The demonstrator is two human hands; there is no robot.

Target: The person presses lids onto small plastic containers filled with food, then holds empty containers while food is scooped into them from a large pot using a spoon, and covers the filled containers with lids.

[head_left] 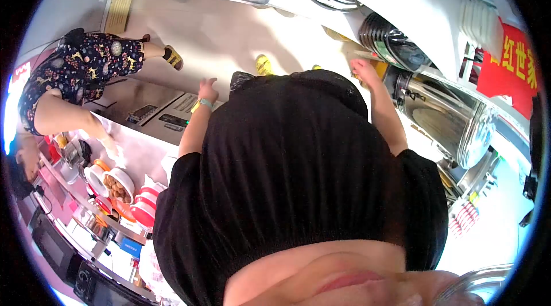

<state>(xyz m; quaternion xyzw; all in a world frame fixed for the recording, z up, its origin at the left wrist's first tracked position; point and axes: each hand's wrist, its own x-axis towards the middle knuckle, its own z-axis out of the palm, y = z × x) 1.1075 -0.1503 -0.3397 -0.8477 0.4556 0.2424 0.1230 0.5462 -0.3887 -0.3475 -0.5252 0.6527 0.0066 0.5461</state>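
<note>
Head camera shows your right hand low at your side, fingers curled; you cannot tell from here whether it grasps anything. Just below the white shelf, near that hand, sits a stack of dark round containers, lying on its side or tilted. Those look stiff, smooth and fairly light, so they would likely slip apart; the outer rims seem the surest hold, with the pile supported. Your left hand hangs beside the steel cabinet, fingers loosely spread and seemingly holding nothing. A big metal drum crowds your right side. Across on your left, another person reaches over the counter toward a bowl of brown food, narrowing the room there.
</note>
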